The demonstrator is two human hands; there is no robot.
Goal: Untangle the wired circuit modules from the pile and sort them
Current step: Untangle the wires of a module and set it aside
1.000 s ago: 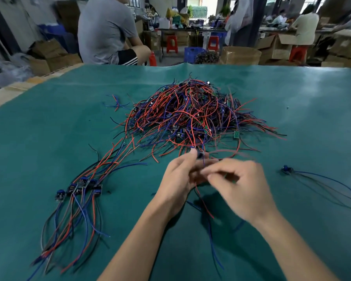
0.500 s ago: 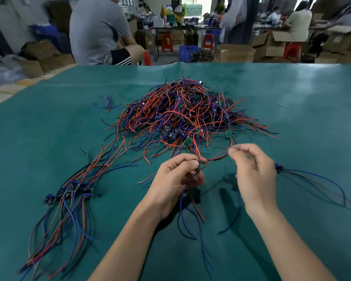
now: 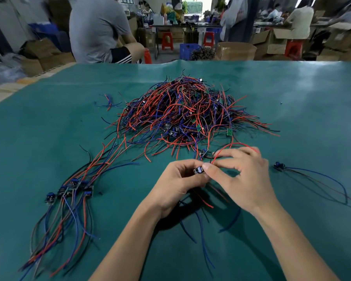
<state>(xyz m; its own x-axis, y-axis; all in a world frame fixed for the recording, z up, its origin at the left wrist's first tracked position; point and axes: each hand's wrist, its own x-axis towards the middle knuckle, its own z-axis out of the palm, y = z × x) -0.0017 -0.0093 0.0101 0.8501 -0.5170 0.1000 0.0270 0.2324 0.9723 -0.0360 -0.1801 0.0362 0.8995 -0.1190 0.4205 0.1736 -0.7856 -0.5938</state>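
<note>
The left hand (image 3: 177, 184) pinches a small dark circuit module with a blue part (image 3: 198, 170) between thumb and fingertips, held just above the green mat-covered surface (image 3: 49, 128). The right hand (image 3: 244, 179) has come back in from the right, where it was held apart half a second ago, and its thumb now touches the same module while its fingers close on a thin red wire (image 3: 229, 147) that loops up and over from the module. Blue and red leads hang below both hands onto the surface.

Just beyond the fingertips lies the big tangled pile of red, blue and black wires with small green boards (image 3: 182, 114), seemingly unchanged in shape. A second small module (image 3: 203, 152) sits at its near edge, just in front of the hands.

To the left, well apart, the sorted row of blue-topped modules with their wires combed toward the near edge (image 3: 71, 188) lies as before. To the right, a single blue module with long blue and dark leads (image 3: 279, 165) rests alone, near the right hand but not touching it.

Past the far edge, a person in a grey shirt (image 3: 97, 27) sits among cardboard boxes.
</note>
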